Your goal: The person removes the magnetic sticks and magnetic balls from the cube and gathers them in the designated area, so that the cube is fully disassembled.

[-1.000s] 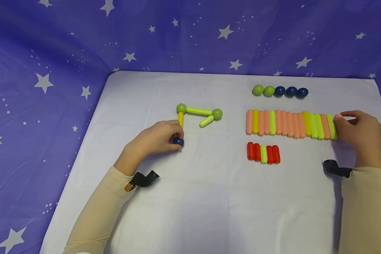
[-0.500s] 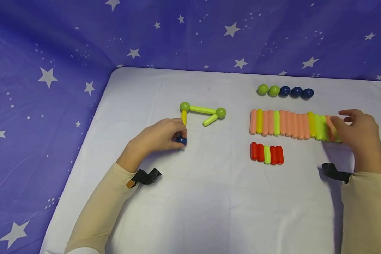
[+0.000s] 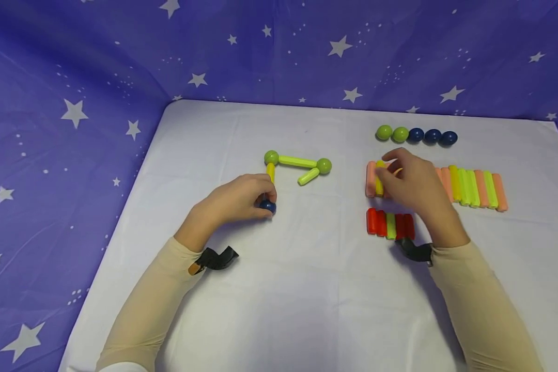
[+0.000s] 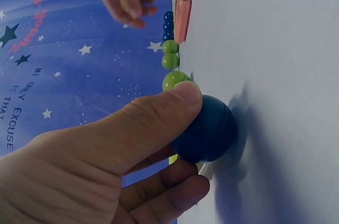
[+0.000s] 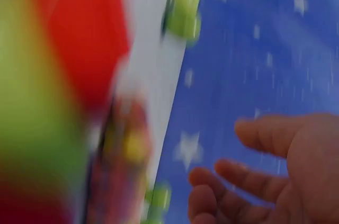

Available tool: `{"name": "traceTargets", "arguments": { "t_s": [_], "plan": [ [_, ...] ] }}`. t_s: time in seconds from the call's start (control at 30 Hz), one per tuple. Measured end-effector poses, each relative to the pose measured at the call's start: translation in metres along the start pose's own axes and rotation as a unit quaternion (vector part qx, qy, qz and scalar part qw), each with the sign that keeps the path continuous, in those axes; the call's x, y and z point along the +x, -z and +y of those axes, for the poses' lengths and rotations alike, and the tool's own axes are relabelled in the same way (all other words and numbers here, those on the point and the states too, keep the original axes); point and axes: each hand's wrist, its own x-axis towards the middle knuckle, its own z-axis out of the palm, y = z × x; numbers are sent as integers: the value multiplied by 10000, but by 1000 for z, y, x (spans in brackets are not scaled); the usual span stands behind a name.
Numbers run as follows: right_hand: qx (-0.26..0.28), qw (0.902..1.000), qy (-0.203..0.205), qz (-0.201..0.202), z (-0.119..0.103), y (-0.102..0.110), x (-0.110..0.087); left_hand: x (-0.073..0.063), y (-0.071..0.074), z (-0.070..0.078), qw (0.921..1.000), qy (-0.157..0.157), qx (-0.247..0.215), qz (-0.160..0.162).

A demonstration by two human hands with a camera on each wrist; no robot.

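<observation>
Between thumb and fingers my left hand (image 3: 234, 202) pinches a dark blue ball (image 4: 211, 131) close over the white table. In the head view the ball is at the near end of a yellow stick (image 3: 270, 173), whose far end meets a green ball (image 3: 271, 157). A light-green stick (image 3: 297, 161) runs from there to a second green ball (image 3: 324, 165), where a short light-green stick (image 3: 309, 176) angles back. My right hand (image 3: 416, 181) hovers over the row of long sticks (image 3: 467, 187), hiding its middle; its fingers (image 5: 259, 134) are loosely bent with nothing between them.
Green and dark blue balls (image 3: 416, 135) line up behind the long sticks. Short red sticks and one light-green stick (image 3: 390, 226) lie in front, under the right wrist's black strap (image 3: 415, 251). A blue star-patterned cloth (image 3: 260, 57) rises behind the white table (image 3: 283, 305).
My right hand has moved left from the right end of the long-stick row, leaving a pink stick lying there. The left hand stays put with the blue ball.
</observation>
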Motion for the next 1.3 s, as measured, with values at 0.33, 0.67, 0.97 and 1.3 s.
{"name": "traceTargets", "arguments": {
  "t_s": [0.33,0.67,0.97,1.3],
  "plan": [
    [-259,9981,234,507,-91,-74,17,1,-1,4,9998,-99,161,-83],
    [-1247,9916,-344,-15,-114,-98,31,2,1,6,9997,-131,152,-123],
    [-287,9957,-58,-876,-101,-87,21,1,2,4,9998,-12,138,-147],
    [463,9905,509,-1192,-66,-69,-6,-3,4,3,9999,118,88,-81]
  ]
}}
